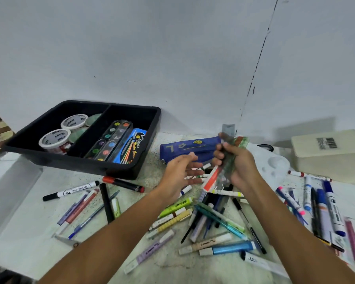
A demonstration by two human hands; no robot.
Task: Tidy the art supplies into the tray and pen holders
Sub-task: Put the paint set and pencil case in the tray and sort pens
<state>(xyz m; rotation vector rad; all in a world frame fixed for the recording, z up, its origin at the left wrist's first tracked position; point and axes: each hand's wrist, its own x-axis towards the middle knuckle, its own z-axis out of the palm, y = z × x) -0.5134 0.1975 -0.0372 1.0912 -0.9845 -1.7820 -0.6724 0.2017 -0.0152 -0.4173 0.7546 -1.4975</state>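
Observation:
My right hand (237,160) grips a clear plastic packet with a green pattern (233,158), held upright above the pile. My left hand (181,173) hovers just left of it, fingers spread and holding nothing. Below both hands lies a heap of pens and markers (203,220) on the counter. The black two-compartment tray (131,171) stands at the back left. It holds MINISO tape tubs (54,137) in the left section and a watercolour palette (109,140) with a blue paint box (132,146) in the right. A blue pencil case (184,148) lies behind my hands.
More markers (324,208) lie scattered at the right. A white paint palette (275,165) and a cream box (328,154) stand at the back right. A whiteboard marker (70,190) and loose pens lie at the left, with scissors (66,240) near the front. The wall rises close behind.

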